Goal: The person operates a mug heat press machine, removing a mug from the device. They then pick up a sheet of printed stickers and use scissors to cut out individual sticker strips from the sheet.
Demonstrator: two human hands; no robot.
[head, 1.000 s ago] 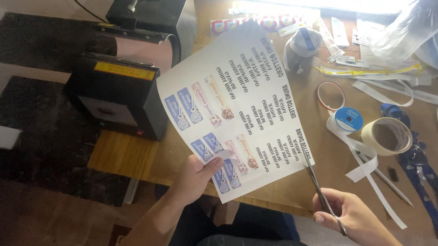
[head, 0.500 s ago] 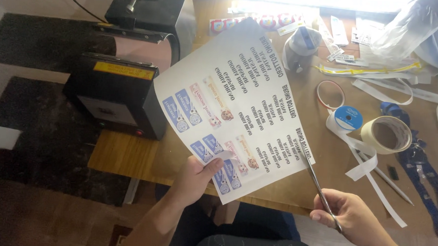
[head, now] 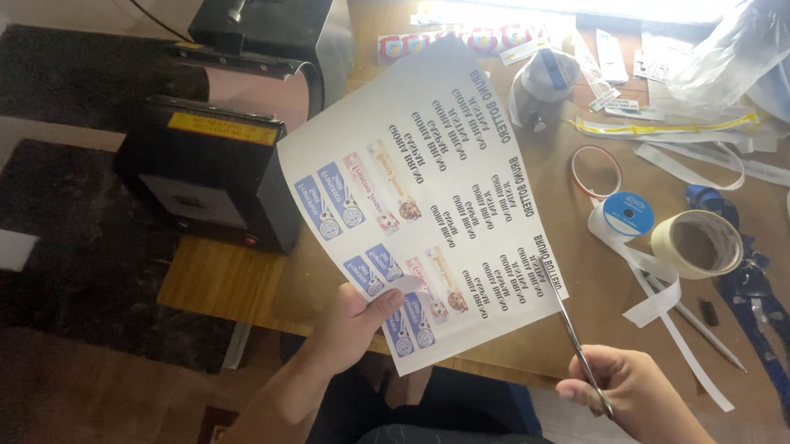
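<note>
1. the left hand (head: 351, 322) pinches the near edge of a white, glossy printed sheet of paper (head: 423, 197), thumb on top and fingers curled underneath, holding it tilted above the table's front edge.
2. the sheet carries rows of black lettering on its right half and small blue and pink rectangular stickers with cartoon pictures on its left half; it is thin and bends slightly.
3. the right hand (head: 631, 397) is closed around the handles of slim metal scissors (head: 576, 341), whose narrow blades meet the sheet's right edge near its lower corner.
4. a brown wooden table (head: 586, 319) lies beneath, matte and smooth.
5. just right of the sheet sit a beige roll of masking tape (head: 698, 244), a small round blue-topped tape spool (head: 628, 213) and a thin red-rimmed ring (head: 595, 171).
6. long white paper strips (head: 667, 300) trail across the table near the scissors.
7. a boxy black heat press machine (head: 206, 174) with a yellow label stands left of the sheet, partly hidden by its corner.
8. a crumpled clear plastic bag (head: 749, 47) lies at the far right.
</note>
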